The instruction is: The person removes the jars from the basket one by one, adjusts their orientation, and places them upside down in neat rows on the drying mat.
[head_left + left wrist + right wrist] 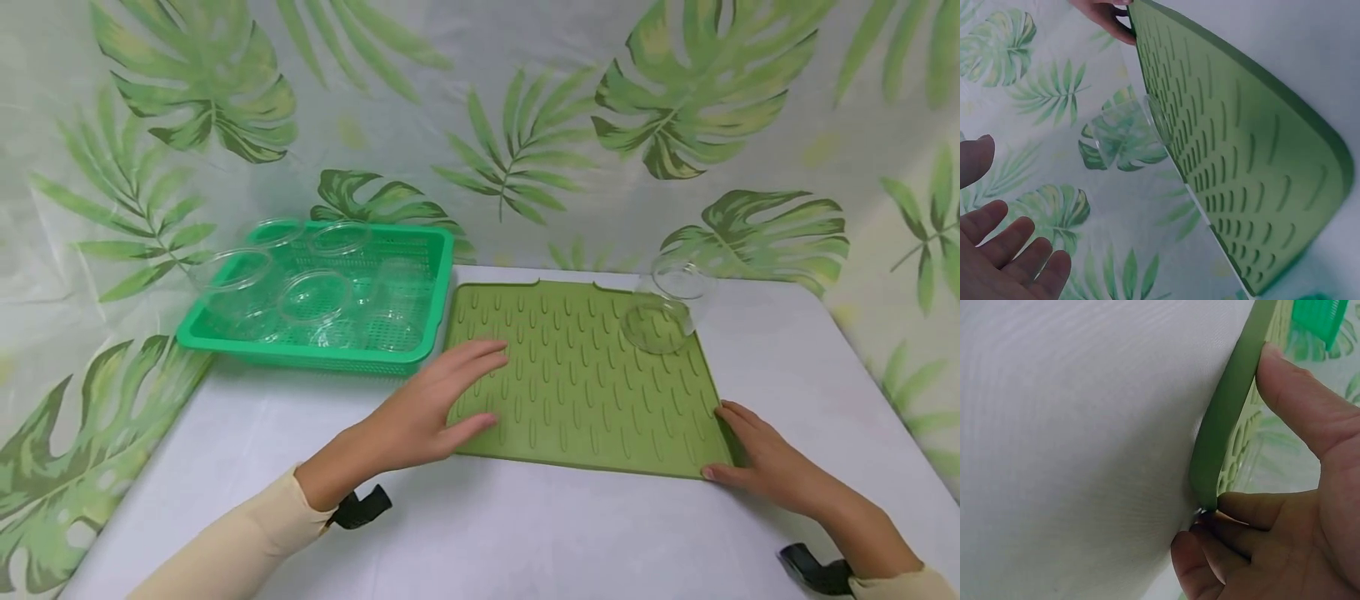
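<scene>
A green drying mat (577, 375) with raised oval ridges lies on the table. My right hand (772, 462) holds its near right corner, the thumb on the front edge and the fingers along the right side. In the right wrist view, the thumb and index finger of that hand (1291, 531) lie on either side of the mat's corner (1207, 481). My left hand (427, 404) hovers over the mat's left part, fingers spread and holding nothing. A clear glass (660, 325) stands at the mat's far right corner.
On the left stands a green plastic basket (442, 275) with several clear glasses (315, 300) in it. White cloth covers the table (570, 533). Behind it hangs a leaf-patterned sheet (517, 150).
</scene>
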A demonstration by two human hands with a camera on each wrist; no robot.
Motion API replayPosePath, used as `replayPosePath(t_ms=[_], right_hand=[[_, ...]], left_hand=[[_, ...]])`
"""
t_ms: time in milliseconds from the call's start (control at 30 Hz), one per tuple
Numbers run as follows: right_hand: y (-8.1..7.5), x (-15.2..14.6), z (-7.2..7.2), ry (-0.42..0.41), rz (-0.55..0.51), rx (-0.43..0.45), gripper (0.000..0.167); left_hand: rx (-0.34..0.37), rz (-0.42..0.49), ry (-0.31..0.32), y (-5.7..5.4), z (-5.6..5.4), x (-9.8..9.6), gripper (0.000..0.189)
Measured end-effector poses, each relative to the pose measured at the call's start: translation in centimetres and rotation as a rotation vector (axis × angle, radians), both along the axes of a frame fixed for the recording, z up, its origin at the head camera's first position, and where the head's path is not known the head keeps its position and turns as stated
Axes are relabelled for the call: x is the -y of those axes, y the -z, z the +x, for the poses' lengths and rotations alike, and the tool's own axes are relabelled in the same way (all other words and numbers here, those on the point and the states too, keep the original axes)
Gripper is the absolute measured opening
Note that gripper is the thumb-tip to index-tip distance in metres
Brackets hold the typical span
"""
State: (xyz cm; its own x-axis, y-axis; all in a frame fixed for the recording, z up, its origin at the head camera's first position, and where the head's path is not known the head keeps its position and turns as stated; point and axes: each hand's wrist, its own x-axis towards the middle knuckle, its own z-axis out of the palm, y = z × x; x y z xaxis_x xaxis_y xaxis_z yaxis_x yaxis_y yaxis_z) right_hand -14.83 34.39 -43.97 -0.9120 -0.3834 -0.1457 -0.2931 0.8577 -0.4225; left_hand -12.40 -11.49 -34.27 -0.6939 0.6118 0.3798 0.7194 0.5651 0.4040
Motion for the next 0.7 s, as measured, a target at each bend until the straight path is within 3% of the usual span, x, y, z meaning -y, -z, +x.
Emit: replayPosePath(t_ms=[367,533,700], right_hand=[[-0.1,-0.2,0.1,0.013,-0.013,0.024,0.099],[-0.1,0.0,0.3,0.011,-0.010,0.026,0.098],[-0.4,0.0,0.3,0.020,0.010,0.038,0.099]], left_hand=[[0.062,-0.014,-0.084,0.6,0.8,3.3,0.064],[-0.060,0.005,-0.079,0.2,0.0,4.9,0.060],[-0.161,0.011,-0.079,-0.9,-2.1,6.6,0.056]])
